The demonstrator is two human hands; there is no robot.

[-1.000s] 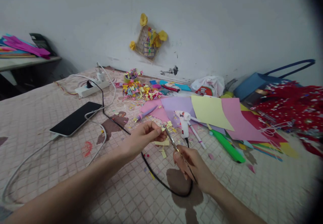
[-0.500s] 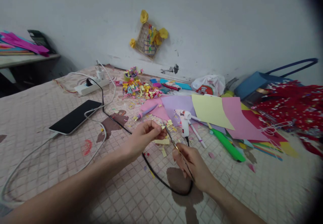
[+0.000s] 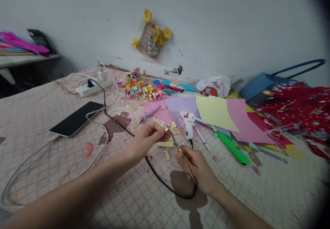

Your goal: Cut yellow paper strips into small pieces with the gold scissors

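Low over the middle of the worktop (image 3: 123, 201), which is spread with a pale cloth patterned in a criss-cross grid, two hands come together around a small slip of pale yellow paper (image 3: 166, 129). The left hand (image 3: 146, 139) has its thumb and fingertips pinched, apparently on that slip, though the piece is too small for its outline to be clear. The right hand (image 3: 197, 167) grasps a slim pair of metal scissors with gold-coloured parts (image 3: 174, 140), the blades aimed away from the person and up to the left fingertips; whether they are parted cannot be told from this angle. Flat pale yellow paper offcuts (image 3: 165, 144) lie on the cloth beside the hands, so the step in hand looks like snipping paper into little bits. The next move seems to call for a steady pinch, the slip set between the blades, and a short squeeze with the left fingertips kept clear. A thick black cable (image 3: 157, 176) loops beneath the hands, and a white glue gun (image 3: 189, 126) lies just beyond the right hand. Farther back sits a loose heap of multicoloured paper snippets (image 3: 140, 91).
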